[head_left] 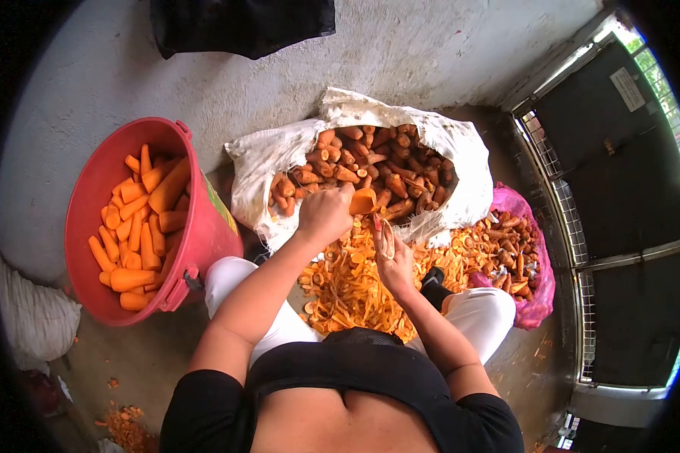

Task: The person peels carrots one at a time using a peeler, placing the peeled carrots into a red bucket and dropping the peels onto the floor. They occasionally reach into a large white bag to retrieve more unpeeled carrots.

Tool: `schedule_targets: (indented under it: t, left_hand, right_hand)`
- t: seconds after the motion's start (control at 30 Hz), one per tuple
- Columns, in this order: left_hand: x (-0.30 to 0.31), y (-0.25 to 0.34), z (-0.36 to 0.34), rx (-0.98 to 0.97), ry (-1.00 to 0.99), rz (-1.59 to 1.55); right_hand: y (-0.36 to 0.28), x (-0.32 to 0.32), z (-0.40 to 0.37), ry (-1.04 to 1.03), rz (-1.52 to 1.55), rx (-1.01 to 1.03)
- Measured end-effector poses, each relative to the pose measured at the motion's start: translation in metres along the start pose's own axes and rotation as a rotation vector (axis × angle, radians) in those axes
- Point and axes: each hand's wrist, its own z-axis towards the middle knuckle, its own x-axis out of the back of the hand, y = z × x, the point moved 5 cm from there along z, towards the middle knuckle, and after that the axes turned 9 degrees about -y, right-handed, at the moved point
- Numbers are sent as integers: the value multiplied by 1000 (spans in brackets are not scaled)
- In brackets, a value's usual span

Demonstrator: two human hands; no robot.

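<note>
My left hand (pixel 325 215) is closed around a carrot (pixel 363 201), whose peeled orange end sticks out toward the sack. My right hand (pixel 393 253) grips a peeler (pixel 386 235) with a pale strip of peel on it, just right of the carrot. Both hands hover above a heap of orange peelings (pixel 351 287) on the floor between my knees. Directly beyond the hands lies an open white sack (pixel 272 162) filled with unpeeled brownish carrots (pixel 370 162).
A red bucket (pixel 91 189) at my left holds several peeled carrots (pixel 140 226). A pink bag (pixel 536 298) of carrot scraps sits at my right. A metal-grille door (pixel 582 249) stands at the far right, a white bundle (pixel 30 317) at the far left.
</note>
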Motion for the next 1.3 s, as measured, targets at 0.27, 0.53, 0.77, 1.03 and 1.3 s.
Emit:
schedule_targets:
  t: [0.27, 0.53, 0.77, 1.03, 1.3]
  left_hand:
    - [-4, -1, -8, -91, 114, 23]
    - [-7, -1, -21, -190, 209, 48]
    - [-19, -4, -25, -31, -40, -93]
    - [-20, -11, -29, 86, -245, -223]
    - [-32, -16, -35, 146, -402, -364]
  right_hand:
    - [-4, -4, -8, 33, -12, -22]
    - [-2, -11, -21, 4, -153, -62]
    - [23, -12, -23, 76, -159, 160]
    - [9, -7, -28, -33, -213, -125]
    - [10, -5, -30, -120, -274, -160]
